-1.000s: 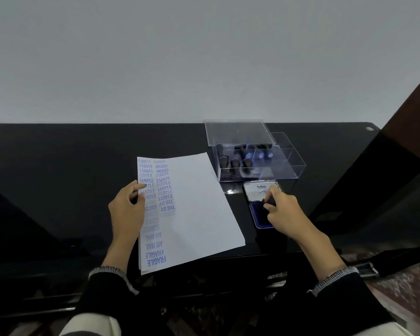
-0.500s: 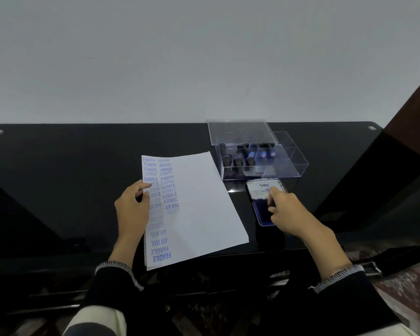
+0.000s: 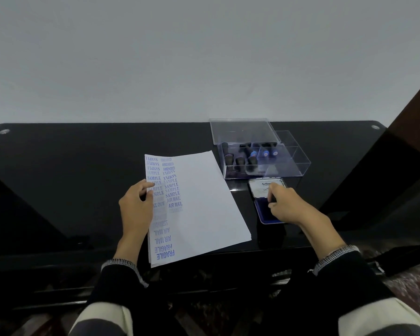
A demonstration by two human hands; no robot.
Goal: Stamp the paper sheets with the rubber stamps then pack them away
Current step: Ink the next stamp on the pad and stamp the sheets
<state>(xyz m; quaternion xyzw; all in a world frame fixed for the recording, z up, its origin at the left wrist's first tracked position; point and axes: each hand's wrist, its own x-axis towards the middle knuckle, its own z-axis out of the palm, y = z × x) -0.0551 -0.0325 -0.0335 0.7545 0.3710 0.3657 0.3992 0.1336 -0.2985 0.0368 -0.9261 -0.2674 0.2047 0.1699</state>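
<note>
Gripping a barely visible stamp point(image 3: 272, 199) over the ink pad point(image 3: 264, 214), right hand point(image 3: 285, 205); left hand point(image 3: 137, 206) flat on paper point(image 3: 204, 202)

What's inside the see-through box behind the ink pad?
The clear box holds several rubber stamps with dark handles, bunched on its left side; a few show blue ends. The right part looks bare. The words on the stamps cannot be read.
</note>
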